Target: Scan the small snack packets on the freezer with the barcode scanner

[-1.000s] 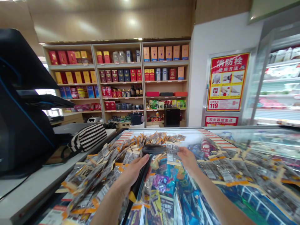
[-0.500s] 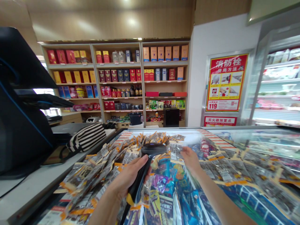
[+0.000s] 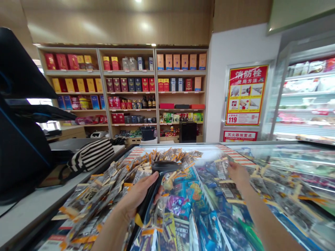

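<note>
My left hand [image 3: 142, 195] is wrapped round the handle of a black handheld barcode scanner [image 3: 164, 166], its head pointing away from me above the freezer's glass top. In my right hand [image 3: 237, 174] a small clear packet [image 3: 222, 168] with a pale top strip is pinched by the fingers, over the right side of the glass. A heap of similar packets with orange edges [image 3: 104, 195] lies to the left of my left hand. More of these packets [image 3: 277, 190] are spread on the right, close to my right forearm.
Through the glass, colourful ice-cream wrappers [image 3: 178, 205] show inside a white wire basket. At left, a black checkout terminal [image 3: 21, 122] and a striped bag [image 3: 91, 155] stand on a counter. Behind, shelves [image 3: 128, 73] hold boxed goods; a lit display fridge [image 3: 309, 94] is on the right.
My right hand has moved to the right with the packet, away from the scanner, towards the right-hand packets. The left hand still grips the scanner. The whole view has shifted slightly.
</note>
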{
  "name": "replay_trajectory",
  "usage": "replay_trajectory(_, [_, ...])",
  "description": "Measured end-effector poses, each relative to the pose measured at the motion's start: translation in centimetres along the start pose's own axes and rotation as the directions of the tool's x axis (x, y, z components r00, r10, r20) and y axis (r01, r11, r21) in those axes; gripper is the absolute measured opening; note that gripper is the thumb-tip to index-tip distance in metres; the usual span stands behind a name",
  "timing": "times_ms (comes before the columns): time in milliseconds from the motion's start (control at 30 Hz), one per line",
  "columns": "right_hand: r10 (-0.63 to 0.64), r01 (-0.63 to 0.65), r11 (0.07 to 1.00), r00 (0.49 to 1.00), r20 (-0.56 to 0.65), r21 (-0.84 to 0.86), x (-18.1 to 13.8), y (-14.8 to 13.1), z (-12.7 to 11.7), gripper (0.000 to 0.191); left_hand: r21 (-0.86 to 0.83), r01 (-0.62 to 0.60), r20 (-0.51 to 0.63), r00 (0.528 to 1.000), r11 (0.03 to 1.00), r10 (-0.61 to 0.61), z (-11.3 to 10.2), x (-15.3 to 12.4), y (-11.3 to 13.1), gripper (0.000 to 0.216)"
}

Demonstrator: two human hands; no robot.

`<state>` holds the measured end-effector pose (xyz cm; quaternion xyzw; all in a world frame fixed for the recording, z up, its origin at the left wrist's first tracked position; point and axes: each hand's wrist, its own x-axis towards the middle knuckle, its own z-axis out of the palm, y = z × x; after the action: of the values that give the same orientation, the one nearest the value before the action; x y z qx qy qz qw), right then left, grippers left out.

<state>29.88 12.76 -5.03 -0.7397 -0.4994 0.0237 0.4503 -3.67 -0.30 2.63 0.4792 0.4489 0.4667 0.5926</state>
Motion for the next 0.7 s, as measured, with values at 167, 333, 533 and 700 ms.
replay_trajectory(167, [0.079,-0.120,0.952,0.985,-0.151,-0.283,0.7,2.2,-3.5,0.042,-0.008,0.048,-0.003,0.999,0.999,-0.048,-0.7,0.5,-0.1,0.034])
replay_trajectory(333, [-0.082,-0.013,0.952,0.952,-0.296,-0.305,-0.1,-0.7,-2.7,0.039,0.023,0.076,-0.031,0.997,0.997,-0.075,-0.8,0.6,-0.1,0.035])
replay_trajectory(533, [-0.233,0.237,0.971,0.960,0.156,-0.006,-1.2,-7.4,4.2,0.037,0.027,0.056,-0.015,0.998,0.998,-0.056,-1.1,0.9,-0.5,0.037])
replay_trajectory(700, [-0.121,0.112,0.993,0.952,0.283,0.046,-1.4,-9.7,8.9,0.025,0.060,0.053,-0.004,0.999,0.997,-0.053,-1.5,1.4,-0.9,0.037])
